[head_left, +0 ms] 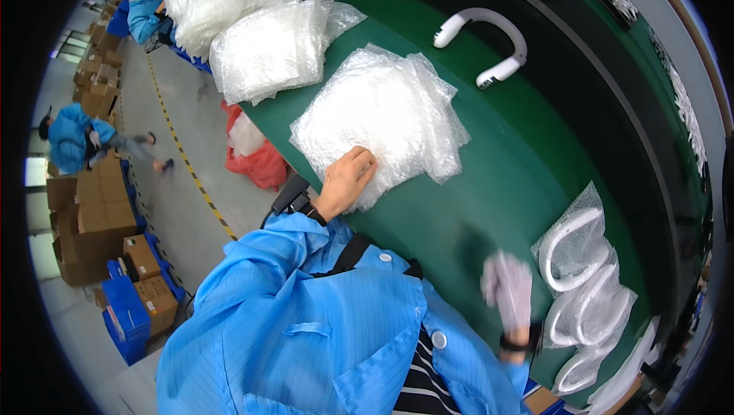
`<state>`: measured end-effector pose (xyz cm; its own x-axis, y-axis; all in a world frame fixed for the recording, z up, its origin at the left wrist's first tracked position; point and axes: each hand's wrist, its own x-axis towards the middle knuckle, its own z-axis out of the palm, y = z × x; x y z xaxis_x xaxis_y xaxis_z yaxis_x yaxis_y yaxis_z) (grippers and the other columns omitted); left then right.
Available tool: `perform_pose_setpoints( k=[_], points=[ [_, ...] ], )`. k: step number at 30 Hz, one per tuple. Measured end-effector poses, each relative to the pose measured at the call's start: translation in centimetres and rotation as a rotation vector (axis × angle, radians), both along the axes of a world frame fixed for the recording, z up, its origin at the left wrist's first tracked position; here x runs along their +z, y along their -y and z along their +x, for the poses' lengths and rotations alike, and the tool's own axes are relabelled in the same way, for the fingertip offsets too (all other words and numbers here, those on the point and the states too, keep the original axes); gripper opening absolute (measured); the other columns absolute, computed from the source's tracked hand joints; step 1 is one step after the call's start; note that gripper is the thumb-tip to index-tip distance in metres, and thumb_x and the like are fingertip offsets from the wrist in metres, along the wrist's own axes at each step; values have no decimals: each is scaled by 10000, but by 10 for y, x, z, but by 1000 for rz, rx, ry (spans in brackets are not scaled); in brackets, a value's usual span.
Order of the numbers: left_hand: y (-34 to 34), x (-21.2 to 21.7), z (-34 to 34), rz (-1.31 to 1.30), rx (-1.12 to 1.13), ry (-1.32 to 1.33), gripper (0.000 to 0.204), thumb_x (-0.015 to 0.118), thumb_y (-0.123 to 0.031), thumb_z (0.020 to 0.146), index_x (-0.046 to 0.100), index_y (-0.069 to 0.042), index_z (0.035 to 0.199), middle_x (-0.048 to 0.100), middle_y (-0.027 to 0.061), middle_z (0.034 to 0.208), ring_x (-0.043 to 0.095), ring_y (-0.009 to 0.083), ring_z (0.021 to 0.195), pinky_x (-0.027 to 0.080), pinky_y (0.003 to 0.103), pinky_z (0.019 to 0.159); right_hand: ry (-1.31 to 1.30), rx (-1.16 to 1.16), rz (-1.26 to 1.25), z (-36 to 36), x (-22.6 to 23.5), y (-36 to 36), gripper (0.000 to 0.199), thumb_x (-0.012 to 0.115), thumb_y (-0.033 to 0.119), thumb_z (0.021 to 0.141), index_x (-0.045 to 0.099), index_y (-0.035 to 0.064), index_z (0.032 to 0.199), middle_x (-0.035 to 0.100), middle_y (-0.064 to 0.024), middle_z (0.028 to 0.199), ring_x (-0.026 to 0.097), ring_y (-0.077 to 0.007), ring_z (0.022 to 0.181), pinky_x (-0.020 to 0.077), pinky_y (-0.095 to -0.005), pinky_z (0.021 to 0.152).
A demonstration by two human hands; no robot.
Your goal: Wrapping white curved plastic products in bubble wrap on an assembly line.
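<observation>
My left hand point(348, 179) rests with curled fingers on the near edge of a stack of clear bubble-wrap bags point(380, 121) lying on the green table point(489, 186). My right hand point(508, 289) hovers blurred above the table with its fingers spread and holds nothing. Just to its right lie several white curved bands wrapped in bubble bags point(585, 293). One bare white curved band point(485, 42) lies farther back on the table.
More heaps of bubble-wrap bags point(264, 44) sit at the table's far left end. A red bag point(256, 159) lies on the floor beside the table. Cardboard boxes point(95, 216) and blue crates point(126, 312) line the aisle, where two people in blue coats work.
</observation>
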<state>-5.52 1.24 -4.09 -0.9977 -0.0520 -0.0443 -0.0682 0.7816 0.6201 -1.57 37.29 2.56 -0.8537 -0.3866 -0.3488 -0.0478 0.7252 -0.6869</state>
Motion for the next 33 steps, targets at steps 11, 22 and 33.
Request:
perform_pose_setpoints(
  k=[11,22,33],
  points=[
    [2,-27,20,-103,-310,-270,370,616,-173,737,534,-39,1072,535,142,1081,518,314,1036,437,379,865,-634,-127,187,-422,-107,74,428,534,342,841,570,43,1145,540,-215,1150,486,-375,1094,397,-418,904],
    [5,-10,-2,174,-70,-163,101,531,-120,818,489,-36,855,479,142,807,519,314,744,440,389,634,-31,-882,-405,-409,-169,-22,360,604,379,841,466,84,687,366,7,536,391,-128,414,327,-274,396],
    [60,3,-7,-390,1,-317,332,390,-103,885,472,98,1137,520,257,1126,484,366,1102,390,406,966,91,-762,-980,-134,-29,0,198,512,111,884,584,-1,1030,539,-18,739,513,-81,619,456,-223,568]
  ],
)
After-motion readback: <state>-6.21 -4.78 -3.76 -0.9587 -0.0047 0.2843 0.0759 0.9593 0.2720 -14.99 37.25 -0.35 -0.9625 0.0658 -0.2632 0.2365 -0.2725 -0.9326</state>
